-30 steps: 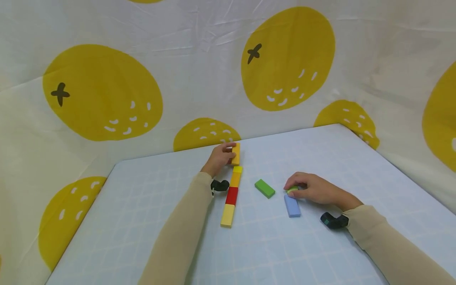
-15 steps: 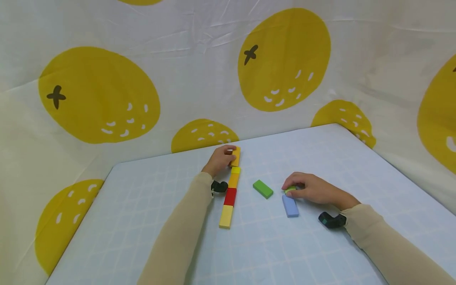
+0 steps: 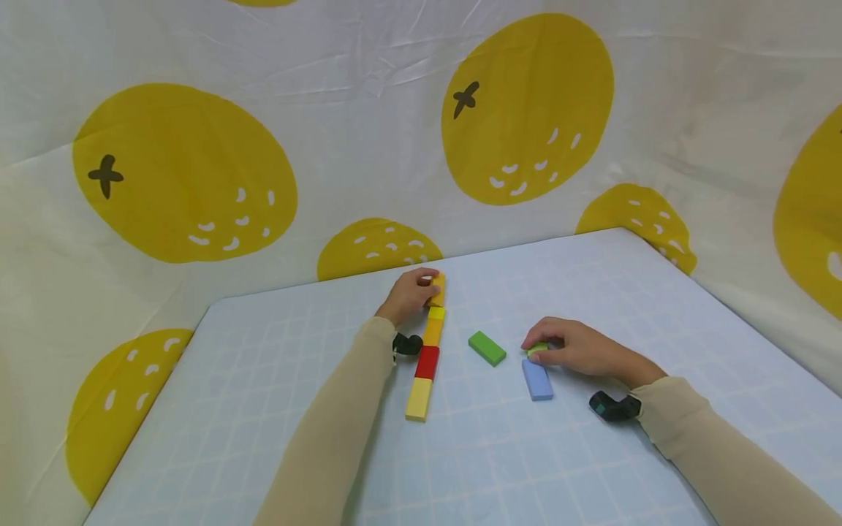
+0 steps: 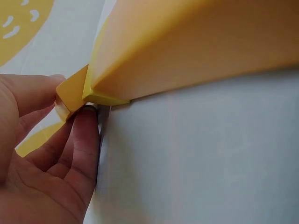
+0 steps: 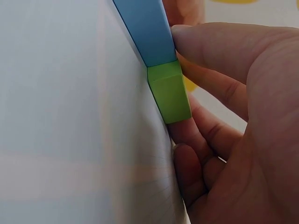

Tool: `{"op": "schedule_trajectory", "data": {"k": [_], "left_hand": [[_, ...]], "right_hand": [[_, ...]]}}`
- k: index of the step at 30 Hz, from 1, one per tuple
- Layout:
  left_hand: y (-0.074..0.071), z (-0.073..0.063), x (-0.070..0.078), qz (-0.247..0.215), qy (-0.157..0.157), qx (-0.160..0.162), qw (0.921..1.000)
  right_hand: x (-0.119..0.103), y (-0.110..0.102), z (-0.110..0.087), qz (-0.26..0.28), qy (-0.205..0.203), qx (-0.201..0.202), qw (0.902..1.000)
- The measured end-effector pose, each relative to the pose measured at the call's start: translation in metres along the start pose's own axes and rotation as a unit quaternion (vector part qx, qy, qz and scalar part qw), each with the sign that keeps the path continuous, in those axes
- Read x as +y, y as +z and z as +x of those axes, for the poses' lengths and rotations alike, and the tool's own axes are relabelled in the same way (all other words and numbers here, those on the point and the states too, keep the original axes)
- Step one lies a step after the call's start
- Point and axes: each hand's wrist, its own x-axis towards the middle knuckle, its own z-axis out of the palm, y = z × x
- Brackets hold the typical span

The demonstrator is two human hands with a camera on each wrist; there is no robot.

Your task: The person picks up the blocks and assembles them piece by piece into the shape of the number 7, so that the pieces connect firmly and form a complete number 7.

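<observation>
At the far end of a row of blocks, my left hand point(image 3: 406, 296) pinches an orange-yellow block point(image 3: 438, 289) between thumb and fingers. In the left wrist view that orange-yellow block point(image 4: 74, 91) meets the bright yellow block point(image 4: 110, 99). The row runs toward me through an orange block point(image 3: 432, 333), a red block point(image 3: 427, 362) and a pale yellow block point(image 3: 418, 399). To the right, my right hand point(image 3: 582, 349) grips a light green block point(image 3: 537, 349), mostly covered by its fingers. In the right wrist view the green block point(image 5: 170, 95) touches the end of a blue block point(image 5: 147, 32).
A darker green block point(image 3: 487, 348) lies alone, slanted, between the row and the blue block. Everything rests on a table with a pale blue gridded cloth point(image 3: 316, 438). A white curtain with yellow fruit prints point(image 3: 368, 146) stands behind the table's far edge.
My left hand has brought the orange-yellow block lower and slightly nearer the row's far end. The right hand stays at the light green block. The head view has shifted slightly.
</observation>
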Motion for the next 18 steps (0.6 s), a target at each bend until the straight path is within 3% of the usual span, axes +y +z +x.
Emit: {"op": "schedule_trajectory", "data": {"k": [18], "left_hand": [[-0.0076, 0.0017, 0.0051, 0.059, -0.064, 0.002, 0.9962]], "right_hand": [[0.0028, 0.0014, 0.0025, 0.006, 0.014, 0.001, 0.9999]]}}
